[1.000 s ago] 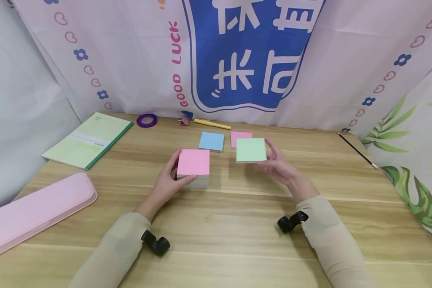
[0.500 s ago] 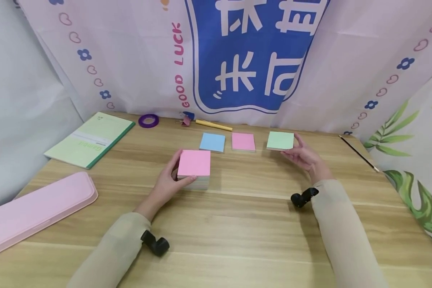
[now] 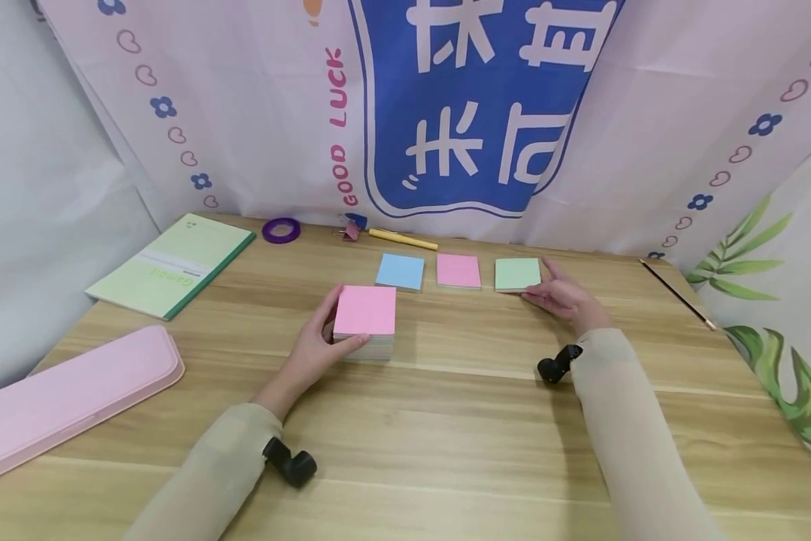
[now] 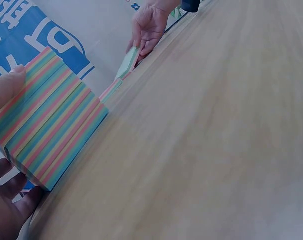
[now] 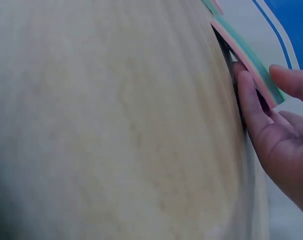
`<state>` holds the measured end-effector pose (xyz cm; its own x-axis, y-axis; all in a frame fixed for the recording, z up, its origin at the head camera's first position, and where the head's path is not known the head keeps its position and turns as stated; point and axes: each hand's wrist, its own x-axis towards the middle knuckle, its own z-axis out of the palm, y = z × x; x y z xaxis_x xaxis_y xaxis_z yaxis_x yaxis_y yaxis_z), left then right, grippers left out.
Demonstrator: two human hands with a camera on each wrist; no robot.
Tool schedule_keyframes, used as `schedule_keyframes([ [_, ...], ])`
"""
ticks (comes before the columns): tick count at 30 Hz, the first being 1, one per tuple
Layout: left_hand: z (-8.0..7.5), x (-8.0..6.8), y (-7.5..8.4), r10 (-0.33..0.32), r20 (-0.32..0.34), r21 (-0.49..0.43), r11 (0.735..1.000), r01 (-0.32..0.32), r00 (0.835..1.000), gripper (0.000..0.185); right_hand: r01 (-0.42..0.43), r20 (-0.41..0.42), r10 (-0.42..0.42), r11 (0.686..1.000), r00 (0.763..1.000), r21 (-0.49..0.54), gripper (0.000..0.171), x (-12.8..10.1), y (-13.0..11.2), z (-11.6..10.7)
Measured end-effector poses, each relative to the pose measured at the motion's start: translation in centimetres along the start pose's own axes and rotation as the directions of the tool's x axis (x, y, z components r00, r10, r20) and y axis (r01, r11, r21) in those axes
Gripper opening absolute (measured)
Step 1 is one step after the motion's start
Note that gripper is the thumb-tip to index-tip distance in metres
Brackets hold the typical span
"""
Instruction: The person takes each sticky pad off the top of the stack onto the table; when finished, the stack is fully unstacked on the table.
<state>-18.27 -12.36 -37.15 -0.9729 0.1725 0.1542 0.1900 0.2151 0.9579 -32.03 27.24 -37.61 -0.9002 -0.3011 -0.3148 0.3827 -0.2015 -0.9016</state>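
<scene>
My left hand (image 3: 312, 352) grips a thick stack of sticky notes (image 3: 366, 309) at its left side, thumb at the front. Pink is on top, and striped layers show along its sides in the left wrist view. To the right, my right hand (image 3: 566, 298) holds a thin green sticky note pad (image 3: 516, 273) by its right edge. In the right wrist view this pad (image 5: 254, 62) is tilted, its near end raised off the table with fingers beneath and the thumb above. A pink pad (image 3: 458, 270) and a blue pad (image 3: 400, 271) lie in a row to its left.
Behind the pads lie a yellow pen (image 3: 403, 240), a pink clip (image 3: 350, 231) and a purple tape roll (image 3: 281, 231). A green notebook (image 3: 171, 264) and a pink case (image 3: 74, 402) are at left. A thin black pencil (image 3: 678, 294) lies at right.
My right hand has carried the green pad rightward from in front of the pink pad, then lowered it to the right end of the row. The left hand keeps its grip on the stack.
</scene>
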Motion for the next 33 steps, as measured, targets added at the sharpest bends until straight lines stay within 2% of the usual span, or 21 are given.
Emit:
schedule_keyframes([
  [4, 0.0, 0.0, 0.1, -0.005, -0.003, -0.006, 1.000, 0.005, 1.000, 0.081, 0.012, -0.052, -0.020, 0.990, 0.998, -0.141, 0.079, -0.3, -0.3, 0.1],
  [9, 0.1, -0.1, 0.1, -0.015, -0.006, -0.001, 1.000, 0.015, 1.000, 0.081, 0.046, -0.052, -0.064, 0.952, 0.997, -0.303, 0.073, -1.2, -1.2, 0.3],
  [13, 0.1, 0.0, 0.1, -0.023, -0.004, 0.009, 1.000, 0.023, 1.000, 0.082, 0.115, -0.038, -0.129, 0.956, 0.991, -0.271, 0.069, -2.3, -2.1, 0.6],
  [17, 0.1, 0.1, 0.1, -0.025, -0.005, 0.020, 0.999, 0.025, 1.000, 0.082, 0.196, 0.002, -0.199, 0.964, 0.980, -0.178, 0.069, -3.2, -2.6, 1.8],
  [20, 0.0, 0.1, 0.0, -0.025, -0.007, 0.021, 0.999, 0.025, 1.000, 0.082, 0.247, 0.060, -0.241, 0.959, 0.969, -0.138, 0.069, -3.4, -2.3, 3.8],
  [23, -0.1, 0.1, -0.1, -0.025, -0.007, 0.017, 1.000, 0.025, 1.000, 0.082, 0.288, 0.126, -0.270, 0.944, 0.955, -0.161, 0.069, -3.4, -1.3, 6.6],
  [28, -0.1, 0.1, -0.1, -0.019, -0.006, 0.016, 1.000, 0.019, 1.000, 0.082, 0.335, 0.279, -0.258, 0.899, 0.925, -0.280, 0.073, -2.9, 0.7, 11.7],
  [33, 0.0, 0.1, 0.0, -0.019, -0.001, 0.014, 1.000, 0.019, 1.000, 0.082, 0.368, 0.433, -0.179, 0.837, 0.884, -0.405, 0.080, -2.3, 2.5, 16.0],
])
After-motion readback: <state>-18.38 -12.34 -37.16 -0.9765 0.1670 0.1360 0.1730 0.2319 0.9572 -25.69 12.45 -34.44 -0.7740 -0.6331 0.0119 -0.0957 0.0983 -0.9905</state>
